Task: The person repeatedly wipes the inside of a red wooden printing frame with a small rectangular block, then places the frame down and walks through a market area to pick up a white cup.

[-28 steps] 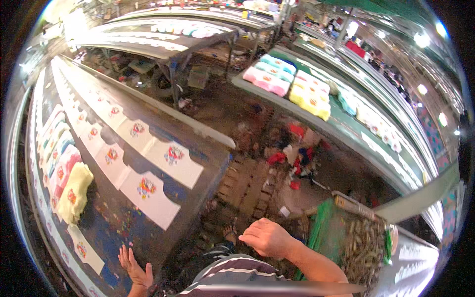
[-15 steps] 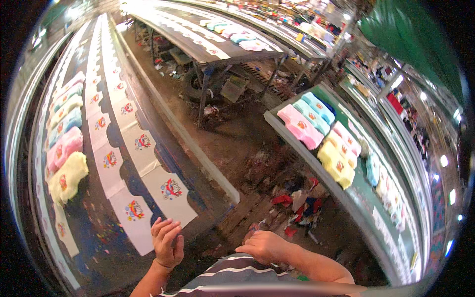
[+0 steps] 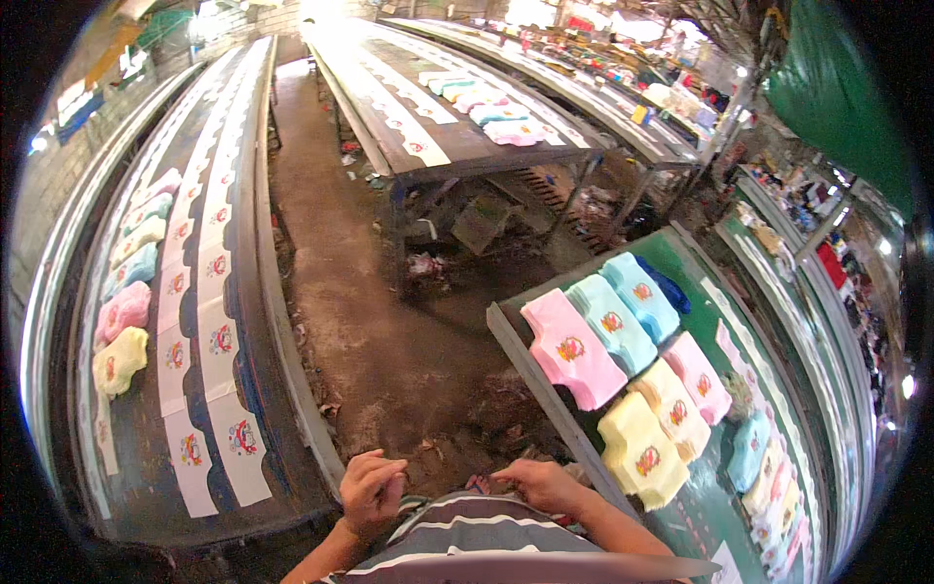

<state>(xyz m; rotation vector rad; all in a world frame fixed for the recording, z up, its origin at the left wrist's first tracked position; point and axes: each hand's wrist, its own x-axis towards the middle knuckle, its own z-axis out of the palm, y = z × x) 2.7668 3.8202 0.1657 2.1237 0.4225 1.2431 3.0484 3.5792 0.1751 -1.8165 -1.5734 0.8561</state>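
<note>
My left hand [image 3: 374, 492] hangs before my striped shirt, beside the near right edge of the left print table [image 3: 292, 492]. Its fingers are half curled and loosely apart, with nothing seen in them. My right hand [image 3: 545, 485] is closed in front of my waist, index finger toward the left; whatever it may hold is hidden. Close to it is the green table [image 3: 715, 487], bearing stacks of printed garment pieces: a pink stack [image 3: 574, 352], a yellow stack [image 3: 645, 456] and a light blue stack [image 3: 749, 453]. Neither hand touches a stack.
White printed panels [image 3: 233, 443] lie in rows along the left table, with a yellow stack [image 3: 119, 360] and other pastel stacks at its left. A brown dirt aisle [image 3: 341, 253] runs between the tables. Another long table [image 3: 448, 165] stands ahead, its legs and clutter below.
My view has swung to the right and moved: the green table is nearer, and the left table sits farther left. My left hand's fingers are more curled; my right hand stays closed.
</note>
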